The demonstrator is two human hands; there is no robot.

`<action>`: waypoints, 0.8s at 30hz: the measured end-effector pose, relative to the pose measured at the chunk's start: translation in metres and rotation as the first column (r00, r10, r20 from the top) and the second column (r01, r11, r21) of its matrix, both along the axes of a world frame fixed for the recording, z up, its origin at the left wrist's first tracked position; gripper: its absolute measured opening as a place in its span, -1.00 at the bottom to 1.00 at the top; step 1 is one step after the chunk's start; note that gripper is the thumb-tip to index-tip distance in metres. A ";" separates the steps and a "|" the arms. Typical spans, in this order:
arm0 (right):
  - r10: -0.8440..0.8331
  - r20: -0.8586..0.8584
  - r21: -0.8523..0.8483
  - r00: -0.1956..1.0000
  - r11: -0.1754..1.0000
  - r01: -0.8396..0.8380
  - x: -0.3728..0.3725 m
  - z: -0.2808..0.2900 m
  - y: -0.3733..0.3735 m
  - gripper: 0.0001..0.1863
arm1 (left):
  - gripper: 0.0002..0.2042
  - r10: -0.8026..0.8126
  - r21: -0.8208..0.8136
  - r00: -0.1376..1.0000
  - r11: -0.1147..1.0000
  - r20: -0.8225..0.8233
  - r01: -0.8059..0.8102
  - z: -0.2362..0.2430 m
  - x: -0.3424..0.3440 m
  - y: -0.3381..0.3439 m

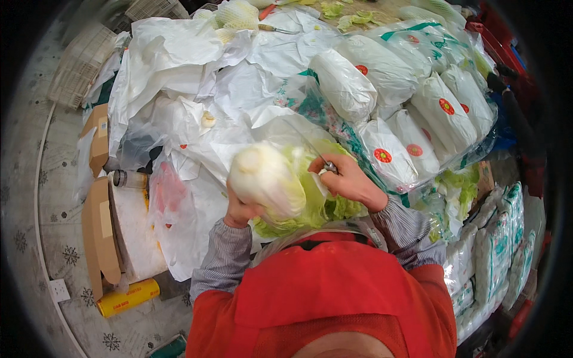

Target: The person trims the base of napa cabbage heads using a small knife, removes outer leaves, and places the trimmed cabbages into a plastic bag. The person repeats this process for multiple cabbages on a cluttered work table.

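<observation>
My left hand [240, 210] is wrapped around the near left side of a napa cabbage [265, 179], its pale root end tilted up and toward the left. The cabbage is slightly blurred. My right hand [353, 182] is closed around the handle of a knife [329, 166], just right of the cabbage. Its thin blade slants up and to the left over the white paper. Loose green cabbage leaves [343, 207] lie beneath and beside both hands; whether the right fingers also pinch a leaf, I cannot tell.
White paper sheets [233, 83] cover much of the table. Wrapped bundles in a clear bag [382, 77] sit at the far right, with stacked packages [483, 250] below. A second knife [277, 28] lies at the back. Left are a jar [129, 179], cardboard [97, 232] and a yellow roll [128, 298].
</observation>
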State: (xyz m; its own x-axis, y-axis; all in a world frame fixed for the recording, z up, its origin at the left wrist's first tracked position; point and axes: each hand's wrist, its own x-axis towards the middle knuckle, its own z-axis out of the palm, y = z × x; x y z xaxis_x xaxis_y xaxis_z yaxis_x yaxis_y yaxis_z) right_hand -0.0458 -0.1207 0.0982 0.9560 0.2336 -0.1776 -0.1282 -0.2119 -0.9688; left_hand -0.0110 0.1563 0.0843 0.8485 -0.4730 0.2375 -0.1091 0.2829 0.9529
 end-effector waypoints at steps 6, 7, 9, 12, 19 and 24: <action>-0.199 0.295 0.224 0.934 0.965 0.135 0.006 -0.020 0.013 -0.22 | -0.27 0.227 -0.327 0.945 0.897 -0.237 -0.297 0.002 0.016 -0.013; -0.151 0.351 0.211 0.924 0.974 0.079 0.009 -0.018 0.013 -0.16 | -0.27 0.167 -0.440 0.960 0.862 -0.223 -0.252 0.000 0.019 -0.019; -0.058 0.457 0.185 0.888 0.982 -0.031 0.016 -0.013 0.014 -0.03 | -0.20 0.096 -0.347 0.982 0.926 -0.162 -0.147 -0.004 0.024 -0.026; 0.074 -0.056 0.380 0.996 0.924 -0.048 0.013 -0.005 0.013 -0.08 | -0.21 -0.112 -0.350 0.955 0.937 -0.275 0.008 -0.013 0.029 -0.029; -0.164 0.360 0.085 0.918 0.986 0.143 0.023 -0.001 0.010 -0.17 | -0.29 -0.058 -0.125 0.954 0.992 -0.294 0.022 -0.017 0.026 -0.037; -0.130 0.358 -0.078 0.925 0.983 0.169 0.020 -0.006 0.018 -0.31 | -0.27 0.023 0.004 0.965 1.000 -0.262 -0.023 -0.006 0.016 -0.040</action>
